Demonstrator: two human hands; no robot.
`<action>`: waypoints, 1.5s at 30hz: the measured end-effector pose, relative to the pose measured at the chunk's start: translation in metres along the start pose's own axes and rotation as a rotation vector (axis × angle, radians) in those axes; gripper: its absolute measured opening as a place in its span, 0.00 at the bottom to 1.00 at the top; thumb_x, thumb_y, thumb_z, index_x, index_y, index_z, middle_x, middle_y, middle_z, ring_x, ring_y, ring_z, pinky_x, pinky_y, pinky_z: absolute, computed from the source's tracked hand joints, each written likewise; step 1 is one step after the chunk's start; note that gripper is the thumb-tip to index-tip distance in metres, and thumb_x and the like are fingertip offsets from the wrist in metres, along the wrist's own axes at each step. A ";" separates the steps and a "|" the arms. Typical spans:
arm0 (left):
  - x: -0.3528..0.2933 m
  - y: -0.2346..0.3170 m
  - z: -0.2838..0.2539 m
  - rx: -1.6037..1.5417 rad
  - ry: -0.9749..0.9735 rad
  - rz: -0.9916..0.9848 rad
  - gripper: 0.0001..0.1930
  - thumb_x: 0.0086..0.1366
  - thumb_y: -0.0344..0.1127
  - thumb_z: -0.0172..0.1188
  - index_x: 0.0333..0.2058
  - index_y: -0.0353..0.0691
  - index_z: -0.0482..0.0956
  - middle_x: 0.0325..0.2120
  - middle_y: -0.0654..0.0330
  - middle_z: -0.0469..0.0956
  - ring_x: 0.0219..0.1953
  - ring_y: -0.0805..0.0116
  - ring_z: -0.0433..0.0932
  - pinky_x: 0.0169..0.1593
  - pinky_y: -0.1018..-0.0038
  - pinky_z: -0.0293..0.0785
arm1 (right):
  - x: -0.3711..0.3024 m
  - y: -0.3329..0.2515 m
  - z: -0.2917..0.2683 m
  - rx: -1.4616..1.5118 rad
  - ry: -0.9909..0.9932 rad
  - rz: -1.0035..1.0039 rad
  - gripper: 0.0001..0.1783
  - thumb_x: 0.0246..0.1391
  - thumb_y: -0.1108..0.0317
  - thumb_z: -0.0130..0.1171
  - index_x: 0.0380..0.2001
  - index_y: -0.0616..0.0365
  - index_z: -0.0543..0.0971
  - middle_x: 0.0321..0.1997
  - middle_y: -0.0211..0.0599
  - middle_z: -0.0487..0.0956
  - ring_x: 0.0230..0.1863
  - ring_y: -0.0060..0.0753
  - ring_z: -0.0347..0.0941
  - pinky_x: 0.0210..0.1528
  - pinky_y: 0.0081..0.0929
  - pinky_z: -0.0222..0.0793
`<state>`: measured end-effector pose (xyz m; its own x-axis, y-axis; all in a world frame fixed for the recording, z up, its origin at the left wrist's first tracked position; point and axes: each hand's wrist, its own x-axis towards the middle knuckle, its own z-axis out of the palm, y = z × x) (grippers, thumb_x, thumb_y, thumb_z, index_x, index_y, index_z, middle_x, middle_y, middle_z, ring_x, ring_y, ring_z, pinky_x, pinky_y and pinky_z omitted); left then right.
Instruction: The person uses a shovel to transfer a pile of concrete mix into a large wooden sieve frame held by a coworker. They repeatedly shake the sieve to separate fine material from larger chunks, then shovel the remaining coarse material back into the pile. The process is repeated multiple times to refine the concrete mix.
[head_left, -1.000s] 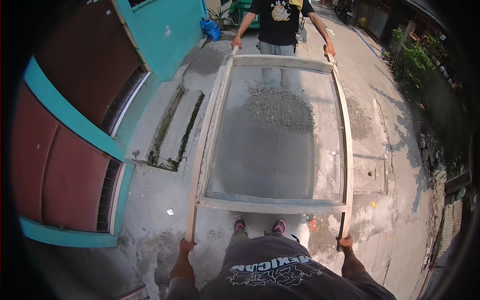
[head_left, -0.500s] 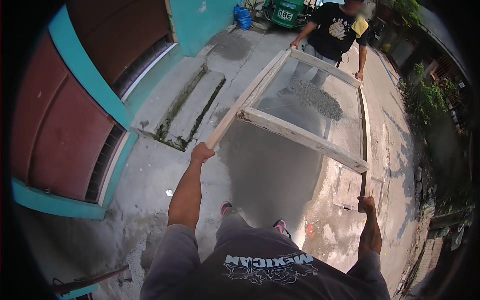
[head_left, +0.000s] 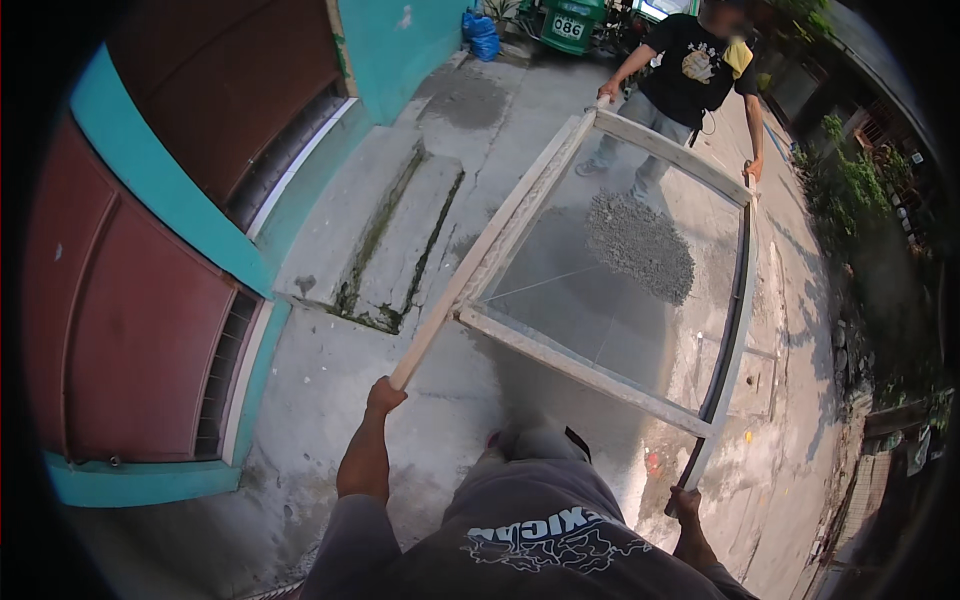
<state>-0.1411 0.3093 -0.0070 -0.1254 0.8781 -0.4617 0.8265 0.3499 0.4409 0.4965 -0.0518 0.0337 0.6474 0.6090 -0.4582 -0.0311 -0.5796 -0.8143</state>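
Observation:
A wooden-framed sieve screen (head_left: 585,372) with see-through mesh is held up in front of me. My left hand (head_left: 386,396) is closed around the end of its pale left handle. Lower on the right, my right hand (head_left: 686,502) grips the end of the darker right handle. A heap of grey gravel (head_left: 640,245) lies on the mesh toward its far half. At the far end, a co-worker (head_left: 690,75) in a black shirt holds the other two handle ends, one in each hand. Grey sand on the ground (head_left: 560,265) shows through the mesh.
Concrete steps (head_left: 400,240) and a turquoise wall (head_left: 410,50) with brown-red doors stand on the left. A blue bag (head_left: 481,36) and a green vehicle (head_left: 572,24) are at the back. Plants (head_left: 850,195) line the right side.
The sieve has come toward me, its near crossbar now much closer to my body. Both my hands have shifted back and left. The gravel looks more spread out on the mesh.

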 end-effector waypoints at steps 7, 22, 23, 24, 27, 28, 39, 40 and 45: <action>0.085 0.019 -0.050 -0.038 0.021 0.060 0.21 0.34 0.38 0.58 0.30 0.31 0.71 0.27 0.46 0.73 0.32 0.53 0.73 0.37 0.66 0.69 | 0.063 -0.064 0.070 -0.228 0.144 0.064 0.08 0.32 0.69 0.56 0.14 0.60 0.69 0.12 0.30 0.68 0.13 0.23 0.64 0.14 0.21 0.58; 0.345 0.097 -0.251 0.113 0.028 0.091 0.24 0.35 0.41 0.62 0.31 0.28 0.72 0.28 0.43 0.73 0.33 0.54 0.74 0.36 0.68 0.69 | 0.157 -0.263 0.292 -0.278 0.091 -0.058 0.12 0.33 0.64 0.54 0.08 0.58 0.68 0.09 0.26 0.63 0.11 0.19 0.58 0.12 0.23 0.51; 0.358 0.096 -0.265 0.104 0.024 0.112 0.24 0.35 0.40 0.62 0.31 0.28 0.72 0.26 0.44 0.73 0.32 0.55 0.74 0.35 0.68 0.70 | 0.154 -0.269 0.313 -0.239 0.107 -0.050 0.12 0.33 0.63 0.54 0.08 0.57 0.67 0.09 0.26 0.63 0.11 0.19 0.57 0.12 0.23 0.51; 0.377 0.088 -0.277 0.117 0.033 0.103 0.24 0.35 0.40 0.62 0.30 0.28 0.72 0.26 0.44 0.74 0.31 0.55 0.74 0.35 0.69 0.70 | 0.154 -0.270 0.334 -0.197 0.114 -0.047 0.12 0.33 0.63 0.54 0.09 0.57 0.67 0.10 0.26 0.63 0.11 0.19 0.57 0.12 0.22 0.51; 0.412 0.097 -0.300 0.136 0.031 0.129 0.24 0.34 0.40 0.62 0.30 0.28 0.72 0.26 0.44 0.74 0.31 0.55 0.74 0.35 0.69 0.70 | 0.153 -0.249 0.376 -0.126 0.141 0.004 0.12 0.33 0.62 0.55 0.10 0.57 0.67 0.10 0.26 0.63 0.12 0.20 0.58 0.12 0.23 0.51; 0.425 0.100 -0.301 0.138 0.015 0.130 0.24 0.34 0.40 0.62 0.30 0.28 0.72 0.26 0.44 0.74 0.31 0.55 0.74 0.35 0.69 0.70 | 0.156 -0.236 0.386 -0.135 0.197 0.032 0.12 0.32 0.62 0.55 0.10 0.58 0.68 0.10 0.26 0.63 0.12 0.20 0.58 0.12 0.23 0.52; 0.562 0.126 -0.265 0.174 -0.265 0.183 0.26 0.31 0.40 0.64 0.32 0.30 0.73 0.27 0.47 0.74 0.31 0.59 0.74 0.34 0.71 0.70 | 0.092 -0.304 0.437 -0.116 0.254 0.209 0.11 0.33 0.66 0.55 0.13 0.62 0.68 0.13 0.33 0.67 0.15 0.22 0.61 0.16 0.25 0.56; 0.572 0.135 -0.259 0.163 -0.295 0.174 0.26 0.31 0.40 0.63 0.32 0.30 0.73 0.27 0.48 0.74 0.31 0.59 0.74 0.34 0.71 0.70 | 0.086 -0.323 0.440 -0.193 0.282 0.246 0.11 0.33 0.65 0.55 0.13 0.62 0.69 0.13 0.34 0.67 0.16 0.23 0.62 0.17 0.26 0.57; 0.591 0.169 -0.199 0.097 -0.352 0.115 0.24 0.31 0.39 0.63 0.31 0.32 0.74 0.27 0.49 0.75 0.30 0.59 0.75 0.34 0.71 0.69 | 0.094 -0.369 0.383 -0.406 0.438 0.247 0.15 0.33 0.64 0.55 0.23 0.66 0.70 0.15 0.35 0.69 0.17 0.27 0.64 0.20 0.26 0.59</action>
<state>-0.1851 0.9520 -0.0521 0.1540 0.7380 -0.6570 0.8742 0.2082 0.4387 0.2769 0.4264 0.1542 0.9117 0.2034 -0.3570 0.0156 -0.8854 -0.4646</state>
